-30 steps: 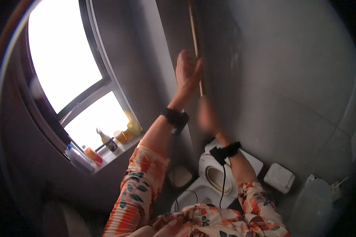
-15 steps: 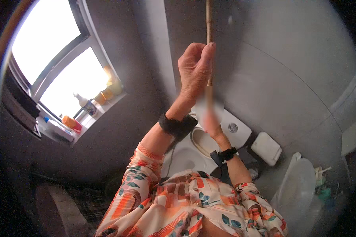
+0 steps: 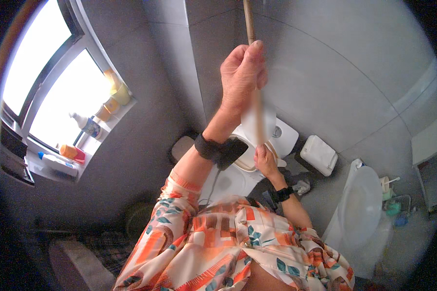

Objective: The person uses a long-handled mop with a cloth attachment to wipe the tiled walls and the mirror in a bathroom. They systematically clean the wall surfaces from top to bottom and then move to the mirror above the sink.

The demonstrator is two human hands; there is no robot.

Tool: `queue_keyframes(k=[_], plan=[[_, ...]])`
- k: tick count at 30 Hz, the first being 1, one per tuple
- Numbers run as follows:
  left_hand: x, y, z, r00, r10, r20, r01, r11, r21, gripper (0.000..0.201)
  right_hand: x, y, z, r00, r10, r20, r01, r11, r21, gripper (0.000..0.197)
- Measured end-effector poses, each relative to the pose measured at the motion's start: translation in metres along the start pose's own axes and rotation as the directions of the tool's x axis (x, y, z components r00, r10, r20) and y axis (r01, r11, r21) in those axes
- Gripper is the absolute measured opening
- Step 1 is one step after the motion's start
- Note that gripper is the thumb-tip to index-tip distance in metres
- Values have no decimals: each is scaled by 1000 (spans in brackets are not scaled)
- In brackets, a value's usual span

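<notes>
Your left hand (image 3: 243, 70) grips the pole (image 3: 259, 116) high, your right hand (image 3: 265, 161) clasps it lower, this spacing presumably steadying it.

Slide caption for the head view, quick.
Left hand and right hand grip a tan pole near a white toilet.

The pole (image 3: 249, 22) crosses before the toilet (image 3: 228, 185) (bottles (image 3: 90, 127) stand on the windowsill (image 3: 91, 146), left); a bin (image 3: 319, 154), then a basin (image 3: 359, 206), lie to the right.
</notes>
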State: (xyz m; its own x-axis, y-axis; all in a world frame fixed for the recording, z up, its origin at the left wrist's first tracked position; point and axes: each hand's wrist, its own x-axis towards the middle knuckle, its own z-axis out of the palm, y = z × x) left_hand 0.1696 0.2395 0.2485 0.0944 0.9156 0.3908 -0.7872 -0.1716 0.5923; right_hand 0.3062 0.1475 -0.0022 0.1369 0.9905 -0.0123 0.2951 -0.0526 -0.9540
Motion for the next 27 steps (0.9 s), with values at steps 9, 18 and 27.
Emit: queue_keyframes(k=[9, 18, 27], plan=[[10, -32, -38, 946, 313, -85, -191, 749, 634, 39, -8, 39, -10, 955, -285, 81, 296, 906, -301, 17], [-5, -100, -84, 959, -105, -262, 245, 770, 590, 41, -18, 34, 33, 886, -458, 77, 459, 838, -297, 36], [-21, -118, -139, 943, -2, -332, 280, 543, 792, 30, -23, 30, 58, 880, -73, 470, 22, 993, 113, 47]])
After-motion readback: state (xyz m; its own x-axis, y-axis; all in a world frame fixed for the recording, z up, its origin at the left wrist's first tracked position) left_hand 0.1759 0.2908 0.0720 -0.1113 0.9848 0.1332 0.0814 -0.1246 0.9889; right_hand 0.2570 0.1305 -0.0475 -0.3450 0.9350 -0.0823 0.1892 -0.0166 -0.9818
